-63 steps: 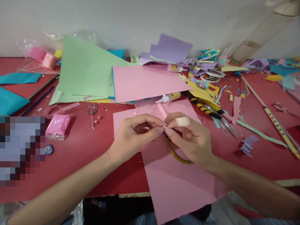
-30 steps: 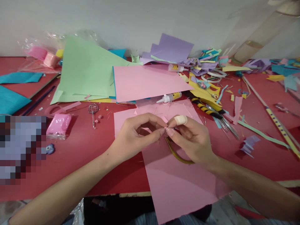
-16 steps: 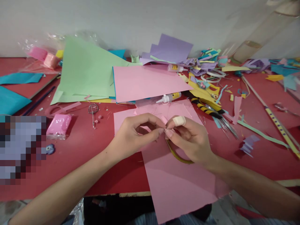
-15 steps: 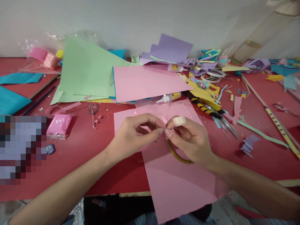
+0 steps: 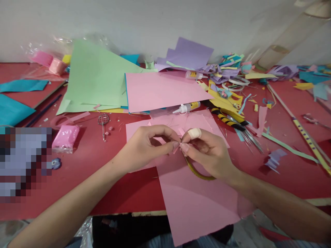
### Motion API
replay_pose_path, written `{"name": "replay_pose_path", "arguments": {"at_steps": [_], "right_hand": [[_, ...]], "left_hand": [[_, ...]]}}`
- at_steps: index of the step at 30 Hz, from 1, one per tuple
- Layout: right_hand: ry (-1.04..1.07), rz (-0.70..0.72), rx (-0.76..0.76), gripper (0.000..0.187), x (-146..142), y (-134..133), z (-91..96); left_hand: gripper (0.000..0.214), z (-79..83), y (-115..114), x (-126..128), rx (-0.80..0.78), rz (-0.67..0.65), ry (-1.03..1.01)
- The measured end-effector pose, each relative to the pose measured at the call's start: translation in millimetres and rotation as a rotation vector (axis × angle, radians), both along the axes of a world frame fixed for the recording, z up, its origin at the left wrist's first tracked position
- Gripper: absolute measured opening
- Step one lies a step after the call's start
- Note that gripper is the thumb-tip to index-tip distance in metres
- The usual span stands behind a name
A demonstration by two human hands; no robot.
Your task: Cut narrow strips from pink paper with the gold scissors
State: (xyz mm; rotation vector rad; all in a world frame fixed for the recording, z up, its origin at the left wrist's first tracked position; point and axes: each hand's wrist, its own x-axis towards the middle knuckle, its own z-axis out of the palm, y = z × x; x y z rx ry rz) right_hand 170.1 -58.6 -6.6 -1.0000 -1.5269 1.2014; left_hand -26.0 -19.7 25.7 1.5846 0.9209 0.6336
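Note:
My left hand (image 5: 148, 148) and my right hand (image 5: 210, 151) meet above the pink paper sheets, both closed in a pinch. Between their fingertips is a small strip of pink paper (image 5: 176, 149), mostly hidden by the fingers. A pale bandage (image 5: 194, 133) wraps my right index finger. From under the right hand shows a curved olive-yellow piece (image 5: 198, 174); its kind is unclear. Beneath lies a large pink sheet (image 5: 198, 206) that hangs over the table's front edge. Just beyond the hands is a glue bottle (image 5: 186, 107) on its side.
On the red table, black-and-yellow pliers (image 5: 227, 119) and metal tools lie to the right, near paper scraps (image 5: 229, 74). Green card (image 5: 98, 75) and another pink sheet (image 5: 165, 91) are at the back. To the left are a wire whisk-like piece (image 5: 103, 120) and a pink packet (image 5: 66, 137).
Both hands keep their pinch and have shifted very slightly left. A bit more of the pink strip shows below the fingertips.

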Motion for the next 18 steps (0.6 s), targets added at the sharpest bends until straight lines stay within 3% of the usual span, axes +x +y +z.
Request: {"name": "replay_pose_path", "arguments": {"at_steps": [18], "right_hand": [[0.045, -0.006, -0.111, 0.009, -1.8, 1.7, 0.8]], "left_hand": [[0.008, -2.1, 1.0, -1.5, 0.115, -0.014, 0.058]]}}
